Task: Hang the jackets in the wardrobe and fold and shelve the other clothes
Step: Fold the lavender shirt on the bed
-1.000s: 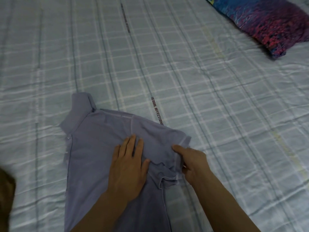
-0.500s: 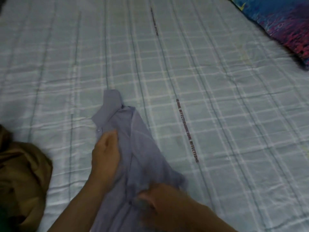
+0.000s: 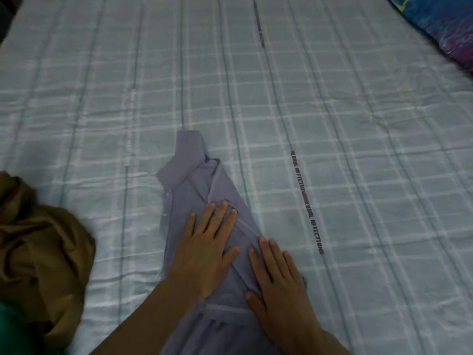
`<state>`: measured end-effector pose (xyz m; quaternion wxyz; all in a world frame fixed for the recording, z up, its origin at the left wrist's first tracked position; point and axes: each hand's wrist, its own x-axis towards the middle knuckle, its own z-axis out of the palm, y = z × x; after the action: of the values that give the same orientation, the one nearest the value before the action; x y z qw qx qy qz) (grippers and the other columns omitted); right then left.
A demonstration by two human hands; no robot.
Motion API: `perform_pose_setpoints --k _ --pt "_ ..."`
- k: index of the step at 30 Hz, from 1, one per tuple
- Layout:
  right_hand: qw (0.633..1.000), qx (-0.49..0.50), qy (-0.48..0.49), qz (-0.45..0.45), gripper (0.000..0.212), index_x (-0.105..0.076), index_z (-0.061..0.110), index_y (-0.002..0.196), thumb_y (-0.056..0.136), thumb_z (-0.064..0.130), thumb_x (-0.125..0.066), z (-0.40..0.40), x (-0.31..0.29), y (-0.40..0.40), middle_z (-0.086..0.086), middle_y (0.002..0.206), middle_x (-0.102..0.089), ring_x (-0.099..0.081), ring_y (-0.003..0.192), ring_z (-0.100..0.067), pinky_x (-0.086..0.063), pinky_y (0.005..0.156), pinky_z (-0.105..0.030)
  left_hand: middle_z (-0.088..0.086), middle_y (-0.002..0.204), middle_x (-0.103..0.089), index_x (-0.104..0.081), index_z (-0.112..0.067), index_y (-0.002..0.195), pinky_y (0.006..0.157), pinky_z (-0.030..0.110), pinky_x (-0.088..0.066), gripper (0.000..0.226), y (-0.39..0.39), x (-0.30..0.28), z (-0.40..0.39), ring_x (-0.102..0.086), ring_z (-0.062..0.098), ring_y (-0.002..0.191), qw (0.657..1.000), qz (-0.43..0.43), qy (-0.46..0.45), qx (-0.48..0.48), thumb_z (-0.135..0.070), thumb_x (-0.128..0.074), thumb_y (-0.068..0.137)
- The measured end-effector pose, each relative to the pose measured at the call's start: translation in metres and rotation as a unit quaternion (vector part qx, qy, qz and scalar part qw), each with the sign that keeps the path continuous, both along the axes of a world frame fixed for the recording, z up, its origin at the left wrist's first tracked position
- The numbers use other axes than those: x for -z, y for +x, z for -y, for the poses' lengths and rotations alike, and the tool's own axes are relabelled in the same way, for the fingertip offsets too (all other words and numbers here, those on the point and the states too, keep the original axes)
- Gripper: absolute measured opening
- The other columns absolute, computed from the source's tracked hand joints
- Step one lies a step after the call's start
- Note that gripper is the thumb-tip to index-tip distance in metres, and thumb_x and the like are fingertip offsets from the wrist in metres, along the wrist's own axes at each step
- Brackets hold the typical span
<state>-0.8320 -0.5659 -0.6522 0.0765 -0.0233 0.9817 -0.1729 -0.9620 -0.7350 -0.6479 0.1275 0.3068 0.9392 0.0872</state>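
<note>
The checked bed (image 3: 332, 111) carried the lilac shirt (image 3: 189, 180) at six o'clock, a brown garment (image 3: 38, 239) at eight. Folding was mid-step: left hand (image 3: 204, 254) and right hand (image 3: 279, 280) pressed flat, each grip open. Next, probably, a lengthwise fold needing pinched hems.

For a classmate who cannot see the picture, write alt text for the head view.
Two hands, left hand and right hand, press flat on a lilac collared shirt folded narrow on a pale checked bedsheet. A crumpled brown garment lies at the left edge, and a blue and pink patterned cloth shows at the top right corner.
</note>
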Motion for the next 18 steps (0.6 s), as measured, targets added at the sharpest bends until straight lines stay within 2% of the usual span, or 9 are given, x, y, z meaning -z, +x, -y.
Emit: perform_pose_setpoints --k 4,7,9,11,13,15,17,18 --pt "0.986 0.124 -0.109 -0.024 0.064 -0.040 0.021 0.145 0.088 0.050 -0.049 -0.001 -0.018 -0.030 -0.007 0.145 -0.048 -0.049 0.126 -0.025 -0.036 0.107 -0.032 0.011 0.147 -0.048 -0.050 -0.013 0.141 0.111 0.043 -0.034 0.052 -0.031 -0.027 0.005 -0.045 0.030 0.133 0.987 -0.039 0.126 -0.087 -0.042 -0.034 0.101" --pt "0.964 0.190 -0.184 0.032 0.055 -0.041 0.021 0.142 0.093 0.040 -0.056 -0.007 -0.037 -0.073 0.002 0.126 -0.055 -0.053 0.112 -0.017 -0.045 0.100 -0.032 0.019 0.142 -0.050 -0.055 -0.008 0.134 0.103 0.051 -0.041 0.045 -0.073 -0.034 0.012 -0.047 0.039 0.127 0.974 -0.092 0.129 -0.165 -0.027 -0.044 0.096" --pt "0.962 0.181 -0.194 0.062 0.039 -0.050 0.025 0.125 0.090 0.037 -0.063 -0.009 -0.042 -0.100 0.007 0.108 -0.058 -0.055 0.096 -0.009 -0.048 0.086 -0.029 0.021 0.151 -0.037 -0.044 -0.011 0.145 0.107 0.055 -0.035 0.052 -0.103 -0.034 0.013 -0.037 0.042 0.135 0.970 -0.044 0.098 -0.218 -0.017 -0.051 0.093" --pt "0.965 0.165 -0.181 0.095 0.035 -0.053 0.026 0.116 0.086 0.039 -0.067 -0.007 -0.043 -0.119 0.009 0.102 -0.058 -0.055 0.088 -0.006 -0.045 0.079 -0.022 0.020 0.156 -0.028 -0.026 -0.018 0.154 0.110 0.053 -0.031 0.069 -0.130 -0.031 0.016 -0.032 0.041 0.137 0.961 0.047 0.076 -0.262 -0.019 -0.057 0.092" --pt "0.965 0.163 -0.155 0.133 0.035 -0.052 0.026 0.113 0.084 0.039 -0.068 -0.006 -0.042 -0.129 0.008 0.100 -0.060 -0.056 0.085 -0.008 -0.043 0.074 -0.020 0.018 0.144 -0.042 -0.019 -0.016 0.154 0.103 0.052 -0.040 0.086 -0.152 -0.029 0.016 -0.043 0.040 0.127 0.949 0.104 0.071 -0.289 -0.035 -0.068 0.085" --pt "0.964 0.172 -0.129 0.155 0.027 -0.051 0.025 0.101 0.084 0.040 -0.067 -0.006 -0.040 -0.131 0.007 0.088 -0.059 -0.055 0.076 -0.009 -0.042 0.065 -0.020 0.012 0.126 -0.057 -0.033 -0.013 0.142 0.093 0.046 -0.045 0.087 -0.165 -0.030 0.015 -0.055 0.037 0.114 0.947 0.117 0.061 -0.294 -0.047 -0.075 0.074" --pt "0.966 0.171 -0.122 0.153 0.022 -0.049 0.025 0.087 0.087 0.041 -0.065 -0.007 -0.034 -0.130 0.009 0.078 -0.055 -0.051 0.068 -0.007 -0.037 0.058 -0.018 0.004 0.111 -0.063 -0.051 -0.013 0.120 0.088 0.040 -0.047 0.070 -0.171 -0.033 0.012 -0.061 0.031 0.104 0.941 0.152 0.056 -0.299 -0.047 -0.078 0.065" --pt "0.968 0.164 -0.125 0.145 0.022 -0.047 0.025 0.082 0.089 0.040 -0.062 -0.007 -0.031 -0.128 0.011 0.074 -0.052 -0.048 0.065 -0.004 -0.033 0.055 -0.016 0.002 0.104 -0.066 -0.057 -0.013 0.109 0.084 0.038 -0.050 0.062 -0.172 -0.034 0.013 -0.063 0.028 0.099 0.933 0.180 0.086 -0.299 -0.045 -0.079 0.061"
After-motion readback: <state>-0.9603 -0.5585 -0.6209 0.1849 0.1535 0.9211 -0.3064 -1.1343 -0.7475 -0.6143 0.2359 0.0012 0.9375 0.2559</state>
